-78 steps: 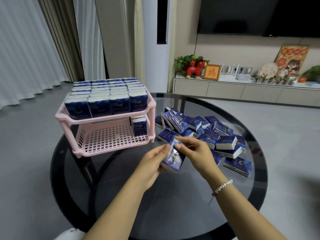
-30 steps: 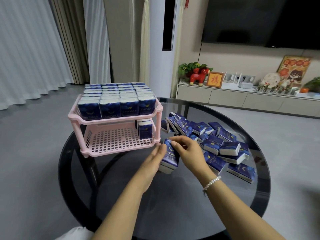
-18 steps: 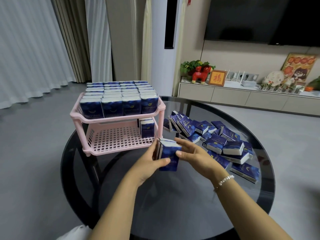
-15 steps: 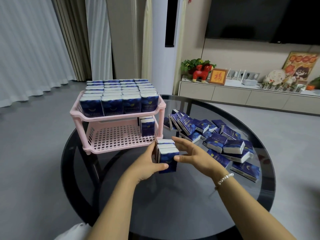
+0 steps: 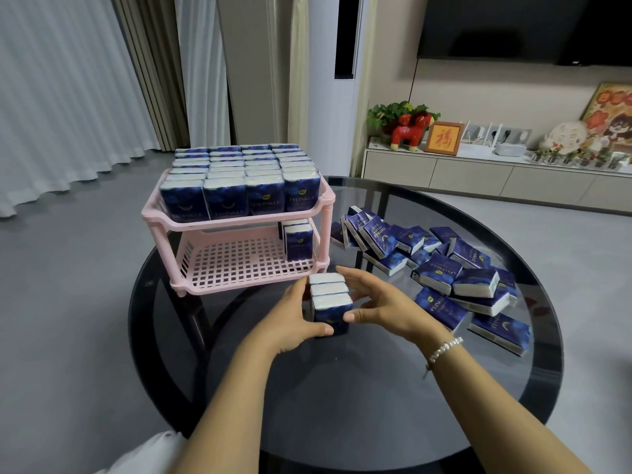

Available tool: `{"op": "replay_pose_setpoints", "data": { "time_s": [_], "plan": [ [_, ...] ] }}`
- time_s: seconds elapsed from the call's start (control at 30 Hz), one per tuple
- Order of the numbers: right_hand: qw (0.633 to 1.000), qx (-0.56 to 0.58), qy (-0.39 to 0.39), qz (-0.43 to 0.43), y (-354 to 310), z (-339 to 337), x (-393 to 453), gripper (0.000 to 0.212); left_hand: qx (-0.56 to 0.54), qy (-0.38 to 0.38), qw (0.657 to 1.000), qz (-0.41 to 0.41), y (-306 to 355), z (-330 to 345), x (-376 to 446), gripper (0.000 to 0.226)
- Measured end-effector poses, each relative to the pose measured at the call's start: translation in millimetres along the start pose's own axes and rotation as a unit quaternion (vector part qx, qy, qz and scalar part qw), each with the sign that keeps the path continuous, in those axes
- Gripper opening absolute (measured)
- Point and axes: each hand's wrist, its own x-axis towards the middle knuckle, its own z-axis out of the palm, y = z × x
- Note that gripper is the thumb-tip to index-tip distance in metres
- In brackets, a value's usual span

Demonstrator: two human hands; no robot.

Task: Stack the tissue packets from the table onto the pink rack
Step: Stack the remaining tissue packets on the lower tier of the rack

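Squeezing three upright packets [image 5: 330, 304] between both hands, left hand [image 5: 290, 323] and right hand [image 5: 378, 307], fingers [image 5: 355, 282] curled round them, just above counter [image 5: 342, 398]. Rack [image 5: 239, 265] lies beyond fingertips; I'd keep even pressure, slide into lower shelf beside the standing packet [image 5: 299, 241].

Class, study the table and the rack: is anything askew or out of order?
Yes. The loose packets right of the pink rack lie in a jumbled heap, tilted and overlapping, unlike the upright rows on its top shelf. The lower shelf holds only a short row at its right end.
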Motion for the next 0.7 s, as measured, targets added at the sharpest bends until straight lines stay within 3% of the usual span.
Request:
{"op": "replay_pose_setpoints", "data": {
  "time_s": [0.27, 0.43, 0.53, 0.7],
  "plan": [
    [0.994, 0.093, 0.033, -0.038, -4, 10, 31, 0.060, -0.065, 0.066, 0.995, -0.037, -7, -26, 9, 0.077],
    [0.973, 0.099, 0.209, -0.025, 4, 20, 63, 0.034, -0.056, 0.121, 0.990, -0.047, -8, -58, 24, 0.075],
    [0.971, 0.074, 0.229, -0.005, 9, 27, 82, 0.037, -0.053, 0.121, 0.990, -0.042, -8, -65, 37, 0.074],
    [0.967, 0.051, 0.249, -0.007, 21, 41, 95, 0.023, -0.042, 0.074, 0.995, -0.048, -11, -62, 59, 0.072]
  ]
}}
